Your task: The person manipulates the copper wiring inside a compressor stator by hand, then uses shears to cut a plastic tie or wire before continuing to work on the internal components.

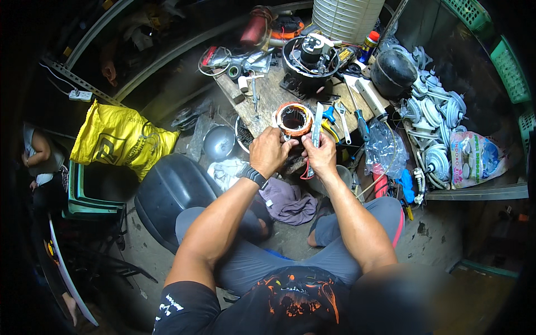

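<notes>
A ring-shaped motor stator (293, 119) with orange-brown copper windings stands at the near edge of the wooden worktop (262, 111). My left hand (270, 151) is closed on its near side, thumb and fingers pinching at the rim. Just right of it, my right hand (320, 154) is closed around a slim pale-blue and silver tool (317, 124) that points away from me; its exact kind is unclear. Red lead wires (306, 171) hang below the right hand. What the fingertips touch on the windings is too small to make out.
Behind the stator sits an opened black motor housing (311, 56). A wrench (343, 123) and a blue-handled screwdriver (362, 125) lie to the right, near white pulley-like parts (435, 111). At left are a yellow sack (120, 139) and a black plastic shell (176, 195). Another person sits far left.
</notes>
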A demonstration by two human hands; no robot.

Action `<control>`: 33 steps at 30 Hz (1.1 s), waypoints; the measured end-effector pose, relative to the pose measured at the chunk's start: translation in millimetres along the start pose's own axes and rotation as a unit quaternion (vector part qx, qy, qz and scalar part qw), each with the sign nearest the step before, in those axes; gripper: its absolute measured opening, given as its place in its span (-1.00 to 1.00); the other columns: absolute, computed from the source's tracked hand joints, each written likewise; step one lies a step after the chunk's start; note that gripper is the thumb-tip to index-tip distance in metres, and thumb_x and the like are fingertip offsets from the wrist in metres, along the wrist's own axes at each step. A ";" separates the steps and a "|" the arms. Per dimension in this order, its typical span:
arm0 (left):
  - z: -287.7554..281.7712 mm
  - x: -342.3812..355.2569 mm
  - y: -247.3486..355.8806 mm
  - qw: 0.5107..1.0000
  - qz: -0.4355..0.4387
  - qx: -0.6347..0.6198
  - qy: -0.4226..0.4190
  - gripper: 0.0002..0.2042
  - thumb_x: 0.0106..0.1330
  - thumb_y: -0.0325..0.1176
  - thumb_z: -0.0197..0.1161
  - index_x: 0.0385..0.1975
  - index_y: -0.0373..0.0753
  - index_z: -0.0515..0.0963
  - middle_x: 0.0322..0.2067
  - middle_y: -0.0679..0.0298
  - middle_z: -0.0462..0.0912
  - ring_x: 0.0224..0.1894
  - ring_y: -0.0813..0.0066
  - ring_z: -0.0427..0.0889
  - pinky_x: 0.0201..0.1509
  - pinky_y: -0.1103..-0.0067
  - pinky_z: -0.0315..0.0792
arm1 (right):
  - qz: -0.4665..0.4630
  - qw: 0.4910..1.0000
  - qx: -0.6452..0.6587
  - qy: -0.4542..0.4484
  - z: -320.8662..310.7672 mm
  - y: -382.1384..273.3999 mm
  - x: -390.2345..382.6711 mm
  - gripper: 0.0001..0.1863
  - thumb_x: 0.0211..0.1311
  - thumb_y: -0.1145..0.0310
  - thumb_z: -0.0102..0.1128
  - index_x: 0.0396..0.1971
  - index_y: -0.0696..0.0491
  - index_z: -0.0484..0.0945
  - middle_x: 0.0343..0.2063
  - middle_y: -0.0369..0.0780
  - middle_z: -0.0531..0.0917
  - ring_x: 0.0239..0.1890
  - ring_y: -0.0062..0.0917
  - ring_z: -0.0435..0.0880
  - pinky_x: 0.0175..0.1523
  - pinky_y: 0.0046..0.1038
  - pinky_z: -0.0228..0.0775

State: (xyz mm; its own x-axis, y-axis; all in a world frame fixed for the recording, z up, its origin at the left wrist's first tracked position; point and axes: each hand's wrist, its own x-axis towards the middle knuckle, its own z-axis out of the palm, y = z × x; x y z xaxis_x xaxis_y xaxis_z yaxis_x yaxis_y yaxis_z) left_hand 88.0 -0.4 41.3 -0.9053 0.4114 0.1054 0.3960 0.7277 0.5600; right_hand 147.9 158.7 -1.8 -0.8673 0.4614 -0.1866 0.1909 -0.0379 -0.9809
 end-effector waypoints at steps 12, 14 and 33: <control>-42.2 33.5 -54.6 0.988 -0.073 0.097 0.094 -0.80 0.30 -0.27 0.21 -0.32 -0.30 0.58 -0.20 -0.14 0.68 -0.19 -0.11 0.71 -0.05 0.08 0.55 | 0.046 0.996 0.048 -0.054 0.6 -13.0 -34.9 -0.82 0.37 0.35 0.32 -0.24 0.14 0.56 -0.57 -0.31 0.62 -0.60 -0.65 0.65 -0.55 -0.55 0.49; -77.0 45.4 -103.1 0.968 -0.149 0.133 0.151 -0.73 0.29 -0.27 0.22 -0.13 -0.30 0.56 -0.11 -0.18 0.66 -0.12 -0.15 0.70 0.01 0.05 0.55 | 0.053 0.994 0.000 -0.099 5.2 -13.6 -54.0 -0.82 0.39 0.32 0.31 -0.24 0.12 0.56 -0.56 -0.31 0.64 -0.60 -0.65 0.65 -0.54 -0.54 0.51; -19.5 54.7 -7.7 0.966 0.230 -0.034 -0.112 -0.81 0.28 -0.29 0.44 -0.21 -0.23 0.76 -0.26 0.14 0.77 -0.09 0.11 0.60 0.08 0.31 0.46 | -0.059 0.847 -0.405 -0.338 -3.6 18.1 -74.1 -0.43 0.33 0.11 0.26 0.13 0.26 0.42 -0.07 0.23 0.67 0.08 0.12 0.65 0.18 0.00 0.47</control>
State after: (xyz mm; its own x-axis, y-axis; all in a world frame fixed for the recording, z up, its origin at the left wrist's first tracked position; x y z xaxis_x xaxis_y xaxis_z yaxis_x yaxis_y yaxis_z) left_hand 32.5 5.8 58.7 -0.5761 0.7974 0.1795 0.7308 0.4041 0.5501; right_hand 217.3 126.9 -5.5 -0.9150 -0.2036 -0.3482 0.1008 0.7205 -0.6861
